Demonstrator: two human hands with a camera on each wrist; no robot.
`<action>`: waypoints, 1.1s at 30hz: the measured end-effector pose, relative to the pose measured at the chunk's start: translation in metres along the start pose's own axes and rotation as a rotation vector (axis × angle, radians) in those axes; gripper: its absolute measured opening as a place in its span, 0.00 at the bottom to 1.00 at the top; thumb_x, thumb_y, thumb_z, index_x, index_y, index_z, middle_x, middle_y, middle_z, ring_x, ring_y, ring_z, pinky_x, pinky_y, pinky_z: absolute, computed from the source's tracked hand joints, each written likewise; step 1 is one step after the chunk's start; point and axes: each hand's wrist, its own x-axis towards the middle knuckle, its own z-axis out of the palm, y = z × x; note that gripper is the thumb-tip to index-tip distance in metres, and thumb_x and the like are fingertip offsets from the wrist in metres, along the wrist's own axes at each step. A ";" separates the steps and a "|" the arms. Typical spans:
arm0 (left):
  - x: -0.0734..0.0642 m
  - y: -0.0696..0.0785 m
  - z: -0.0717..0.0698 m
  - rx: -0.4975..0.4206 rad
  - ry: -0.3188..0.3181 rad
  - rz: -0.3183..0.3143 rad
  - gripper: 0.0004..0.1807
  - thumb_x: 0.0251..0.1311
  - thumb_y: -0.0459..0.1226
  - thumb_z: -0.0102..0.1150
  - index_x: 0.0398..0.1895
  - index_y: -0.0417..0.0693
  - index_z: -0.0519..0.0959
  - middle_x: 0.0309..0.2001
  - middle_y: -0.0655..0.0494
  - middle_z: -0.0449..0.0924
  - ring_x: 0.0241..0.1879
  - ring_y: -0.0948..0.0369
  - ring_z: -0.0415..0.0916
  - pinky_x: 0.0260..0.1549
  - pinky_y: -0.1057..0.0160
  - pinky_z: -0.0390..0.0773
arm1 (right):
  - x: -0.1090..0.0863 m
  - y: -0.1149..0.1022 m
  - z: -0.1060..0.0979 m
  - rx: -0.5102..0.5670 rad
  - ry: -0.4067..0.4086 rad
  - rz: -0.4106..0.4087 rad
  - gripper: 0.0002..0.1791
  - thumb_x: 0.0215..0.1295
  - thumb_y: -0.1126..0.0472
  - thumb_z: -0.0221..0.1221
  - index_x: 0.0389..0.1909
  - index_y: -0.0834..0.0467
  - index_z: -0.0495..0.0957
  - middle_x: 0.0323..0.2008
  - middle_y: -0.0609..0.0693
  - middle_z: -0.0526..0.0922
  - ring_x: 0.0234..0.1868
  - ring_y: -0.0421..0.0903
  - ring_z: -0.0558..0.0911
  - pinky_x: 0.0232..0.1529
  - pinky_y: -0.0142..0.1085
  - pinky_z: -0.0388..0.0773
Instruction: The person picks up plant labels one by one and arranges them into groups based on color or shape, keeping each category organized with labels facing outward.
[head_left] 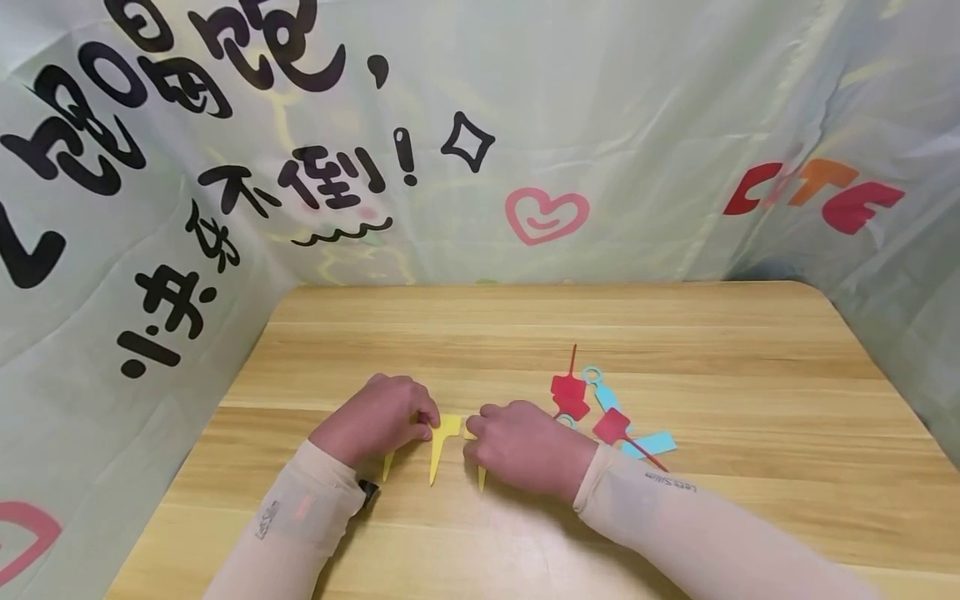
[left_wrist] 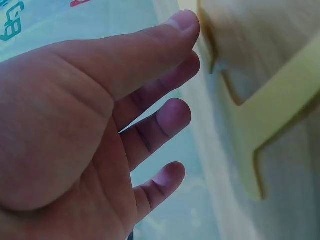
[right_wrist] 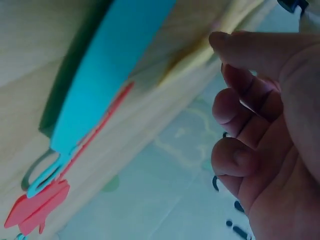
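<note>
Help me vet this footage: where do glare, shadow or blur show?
Head view: bright, with pale glare on the near part of the table; left wrist view: dim and bluish, the yellow tag slightly soft; right wrist view: dim, a dark shadow along the blue tag, the yellow piece by the thumb blurred.

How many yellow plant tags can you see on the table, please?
3 are visible: one yellow plant tag between the left hand and right hand, another partly hidden by the left hand, a third partly under the right hand; more may be hidden.
</note>
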 end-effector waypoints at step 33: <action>-0.002 0.061 0.009 0.084 -0.112 0.092 0.22 0.65 0.49 0.78 0.61 0.60 0.91 0.66 0.63 0.85 0.68 0.57 0.77 0.62 0.44 0.71 | -0.100 0.095 -0.006 0.661 -0.233 0.667 0.04 0.67 0.65 0.66 0.33 0.53 0.86 0.34 0.49 0.76 0.30 0.44 0.74 0.34 0.37 0.75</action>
